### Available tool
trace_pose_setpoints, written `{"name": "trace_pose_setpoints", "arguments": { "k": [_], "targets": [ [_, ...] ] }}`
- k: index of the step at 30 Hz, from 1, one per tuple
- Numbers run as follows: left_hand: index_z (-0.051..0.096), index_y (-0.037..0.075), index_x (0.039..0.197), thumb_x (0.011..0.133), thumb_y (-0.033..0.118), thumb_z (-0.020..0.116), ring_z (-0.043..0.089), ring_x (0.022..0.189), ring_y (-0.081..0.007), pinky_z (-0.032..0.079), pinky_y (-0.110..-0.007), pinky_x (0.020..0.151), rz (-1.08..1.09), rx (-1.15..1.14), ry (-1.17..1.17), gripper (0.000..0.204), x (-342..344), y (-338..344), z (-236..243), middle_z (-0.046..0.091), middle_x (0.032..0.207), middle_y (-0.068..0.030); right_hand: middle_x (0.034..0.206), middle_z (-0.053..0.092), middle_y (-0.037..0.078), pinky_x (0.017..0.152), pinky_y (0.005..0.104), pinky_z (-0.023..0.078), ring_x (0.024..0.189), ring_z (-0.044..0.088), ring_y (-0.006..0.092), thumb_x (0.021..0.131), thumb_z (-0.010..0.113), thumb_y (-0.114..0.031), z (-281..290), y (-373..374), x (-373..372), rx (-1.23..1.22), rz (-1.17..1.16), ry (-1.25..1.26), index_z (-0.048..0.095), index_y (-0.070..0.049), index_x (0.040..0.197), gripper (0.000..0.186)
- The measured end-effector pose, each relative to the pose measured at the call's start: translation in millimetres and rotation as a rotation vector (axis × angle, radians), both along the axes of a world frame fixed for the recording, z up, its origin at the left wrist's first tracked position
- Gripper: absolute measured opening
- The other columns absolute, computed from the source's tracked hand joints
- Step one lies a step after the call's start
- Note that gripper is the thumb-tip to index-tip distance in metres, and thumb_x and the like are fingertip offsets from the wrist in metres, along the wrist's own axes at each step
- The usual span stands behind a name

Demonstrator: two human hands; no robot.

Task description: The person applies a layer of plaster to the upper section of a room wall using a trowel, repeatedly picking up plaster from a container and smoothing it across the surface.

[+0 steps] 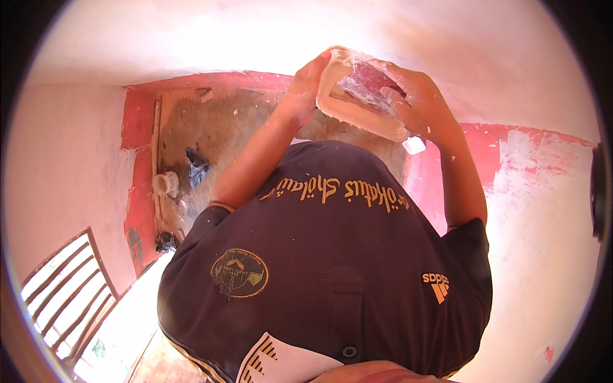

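Observation:
Up in front of me, near the white wall, a shallow pale tub (350, 112) with rounded corners is tilted, its rim and inside smeared with white paste. My left hand (306, 89) is closed on the tub's left side, the fingers partly hidden behind it. At the right end, my right hand (418, 105) curls over the tub with its thumb inside. Under that thumb lies a reddish flat piece (370, 82) streaked with white paste; its exact kind does not show. White smears mark the right fingers. Just below that hand is a small bright white patch (414, 145).
Walls are white above a red lower band (137, 121). On the stained floor (255, 121) to the left stand a whitish bucket (167, 184), a dark blue plastic bag (197, 169) and a black bundle (166, 242). A barred window (70, 287) is at lower left.

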State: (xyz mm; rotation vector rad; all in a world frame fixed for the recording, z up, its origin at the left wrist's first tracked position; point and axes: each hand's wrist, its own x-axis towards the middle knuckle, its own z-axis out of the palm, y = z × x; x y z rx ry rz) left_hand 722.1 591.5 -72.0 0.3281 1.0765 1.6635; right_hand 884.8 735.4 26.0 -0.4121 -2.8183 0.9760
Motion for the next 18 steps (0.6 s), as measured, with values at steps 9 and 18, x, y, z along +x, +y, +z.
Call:
{"name": "trace_pose_setpoints", "arguments": {
  "k": [9,18],
  "targets": [
    [0.049,0.004,0.140,0.105,0.043,0.045,0.058,0.115,-0.0176,0.050,-0.035,0.097,0.014,0.021,0.004,0.052,146.8,37.2,3.9,0.060,0.129,-0.0078,0.103,0.069,0.023,0.086,0.0375,0.050,0.086,0.065,0.0334,0.084,0.054,-0.001,3.9,31.1,143.2,-0.132,-0.004,-0.086,0.058,-0.002,0.132,0.048],
    [0.039,0.008,0.149,0.106,0.043,0.040,0.056,0.122,-0.0202,0.052,-0.039,0.095,-0.017,-0.068,-0.100,0.056,277.1,62.8,-20.4,0.057,0.136,-0.0082,0.098,0.069,0.021,0.085,0.0360,0.049,0.083,0.064,0.0294,0.083,0.051,0.000,0.1,51.7,279.9,-0.178,-0.005,-0.137,0.056,-0.002,0.134,0.051]
  ]
}}
